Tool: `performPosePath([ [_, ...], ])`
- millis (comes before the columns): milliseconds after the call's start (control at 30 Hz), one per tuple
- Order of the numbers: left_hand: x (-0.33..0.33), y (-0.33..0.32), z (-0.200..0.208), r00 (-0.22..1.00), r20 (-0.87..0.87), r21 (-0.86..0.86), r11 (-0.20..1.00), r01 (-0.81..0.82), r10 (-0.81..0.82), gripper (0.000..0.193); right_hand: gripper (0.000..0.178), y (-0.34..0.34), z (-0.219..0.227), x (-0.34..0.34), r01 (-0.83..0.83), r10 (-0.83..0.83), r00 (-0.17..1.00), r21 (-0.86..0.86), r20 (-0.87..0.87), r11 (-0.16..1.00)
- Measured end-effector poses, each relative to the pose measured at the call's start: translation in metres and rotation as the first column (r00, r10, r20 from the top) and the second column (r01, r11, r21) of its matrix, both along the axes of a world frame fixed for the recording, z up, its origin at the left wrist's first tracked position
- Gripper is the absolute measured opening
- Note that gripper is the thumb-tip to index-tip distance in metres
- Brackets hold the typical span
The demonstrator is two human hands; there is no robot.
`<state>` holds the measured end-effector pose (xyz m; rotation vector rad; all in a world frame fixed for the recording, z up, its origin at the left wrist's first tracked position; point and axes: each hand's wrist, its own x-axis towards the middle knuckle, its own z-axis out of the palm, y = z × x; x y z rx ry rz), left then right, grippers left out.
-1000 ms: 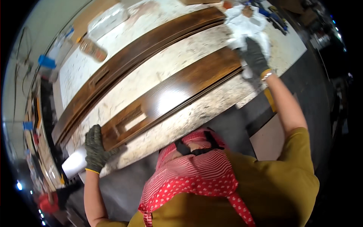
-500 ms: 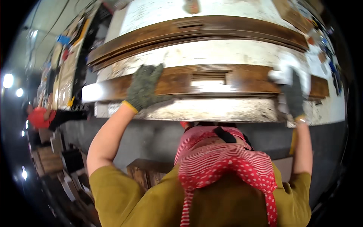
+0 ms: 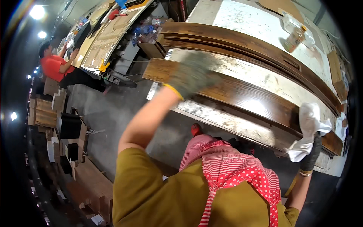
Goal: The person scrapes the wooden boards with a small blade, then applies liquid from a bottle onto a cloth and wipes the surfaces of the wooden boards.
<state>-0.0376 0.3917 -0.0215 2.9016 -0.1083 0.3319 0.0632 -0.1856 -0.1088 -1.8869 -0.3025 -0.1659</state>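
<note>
A long, glossy dark-brown wooden board (image 3: 242, 94) lies along the near side of a stained white worktable (image 3: 227, 117). My left hand (image 3: 193, 75), in a grey-green glove with a yellow cuff, is over the board's left part. Motion smears its fingers, and whether it touches the wood cannot be made out. At the board's right end, my right hand (image 3: 312, 153), in a dark glove, grips a bunched white cloth (image 3: 309, 117). The cloth hangs over the near edge of the board. Beyond lie stacked brown boards (image 3: 242, 45), the top one with a narrow slot.
A bottle (image 3: 295, 39) stands at the far right of the table, near a cardboard piece (image 3: 336, 73). At left, a person in a red top (image 3: 56, 66) works at another bench (image 3: 109, 41). Cartons and wooden panels (image 3: 92, 181) stand on the floor at lower left.
The view has swung left, so the table runs diagonally. The near board's cut-out opening no longer shows. My left hand has blurred with motion; my right hand with the cloth is at the board's near edge.
</note>
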Motion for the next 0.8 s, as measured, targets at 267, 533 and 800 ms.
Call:
performPosePath([
  [267, -0.073, 0.22, -0.1, 0.997, -0.074, -0.351, 0.935, -0.05, 0.025, 0.041, 0.077, 0.28, 0.071, -0.029, -0.283, 0.593, 0.805, -0.873, 0.008, 0.397],
  [533, -0.071, 0.231, -0.104, 0.985, -0.161, -0.459, 0.878, -0.135, 0.067, 0.061, 0.063, 0.584, 0.065, -0.092, -0.499, 0.934, 0.299, -0.802, 0.196, 0.328],
  [800, -0.081, 0.212, -0.087, 0.994, -0.083, -0.449, 0.887, -0.106, 0.076, 0.044, 0.067, 0.4, 0.072, -0.053, -0.313, 0.866, 0.5, -0.926, 0.03, 0.213],
])
